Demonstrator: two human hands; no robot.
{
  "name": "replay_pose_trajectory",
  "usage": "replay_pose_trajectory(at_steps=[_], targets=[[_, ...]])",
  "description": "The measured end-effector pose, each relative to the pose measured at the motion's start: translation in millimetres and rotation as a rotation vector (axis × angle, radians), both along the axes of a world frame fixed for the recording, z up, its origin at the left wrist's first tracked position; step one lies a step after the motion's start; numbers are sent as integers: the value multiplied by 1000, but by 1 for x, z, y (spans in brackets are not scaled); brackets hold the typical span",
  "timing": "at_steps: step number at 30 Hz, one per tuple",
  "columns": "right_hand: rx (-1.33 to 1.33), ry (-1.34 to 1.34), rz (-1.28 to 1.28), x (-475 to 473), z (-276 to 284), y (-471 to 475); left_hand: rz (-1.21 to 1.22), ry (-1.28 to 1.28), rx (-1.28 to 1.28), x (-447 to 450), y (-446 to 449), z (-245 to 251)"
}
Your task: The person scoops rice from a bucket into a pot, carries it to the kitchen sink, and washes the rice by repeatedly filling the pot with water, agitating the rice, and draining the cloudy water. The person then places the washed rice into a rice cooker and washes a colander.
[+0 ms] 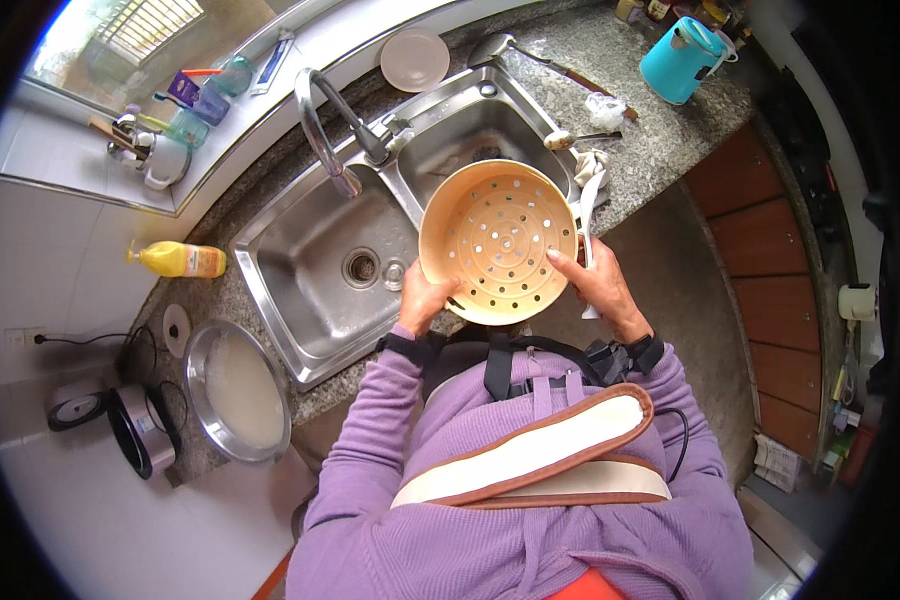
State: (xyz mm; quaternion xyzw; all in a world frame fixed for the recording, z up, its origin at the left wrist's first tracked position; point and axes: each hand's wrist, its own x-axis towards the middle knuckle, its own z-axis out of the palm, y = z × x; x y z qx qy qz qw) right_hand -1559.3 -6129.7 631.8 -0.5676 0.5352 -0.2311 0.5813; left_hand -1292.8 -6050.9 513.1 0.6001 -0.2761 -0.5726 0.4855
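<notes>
A round orange-tan plastic steamer basket with holes (506, 244) is held between my two hands in front of my body, over the near edge of the sink. My left hand (423, 296) grips its lower left rim, with the thumb inside. My right hand (606, 283) holds the right rim, thumb over the inside, and also has a white plastic rice paddle (588, 206) against the rim. The double-bowl stainless steel sink (322, 255) lies beyond, its right bowl partly hidden by the basket. A curved chrome faucet (330, 135) arches over the left bowl.
A metal basin of cloudy liquid (244, 394), a yellow pump bottle (187, 259) and an uncovered rice cooker (142, 431) are at the left. A pale plate (415, 60) lies behind the sink. Rightward are a ladle (525, 52), a spoon (562, 140), a crumpled cloth (591, 166) and a turquoise kettle (679, 64).
</notes>
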Motion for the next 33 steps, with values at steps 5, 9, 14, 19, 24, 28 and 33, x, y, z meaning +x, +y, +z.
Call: replay_pose_trajectory(at_steps=[5,9,14,19,24,28,33], targets=[[-136,58,24,7,-10,1,-64,-97,-26,-1,3,-2],[-153,83,33,8,-6,7,9,-154,30,-5,3,-19],[-271,125,63,11,2,16,121,-378,131,-8,5,-41],[-358,163,82,16,3,17,155,-596,77,-3,5,-40],[-409,184,68,25,0,16,192,-656,40,10,-2,-35],[-283,145,20,28,-6,9,221,-360,31,21,-13,-24],[-82,-2,-157,33,-27,-3,169,494,-135,4,-5,3]])
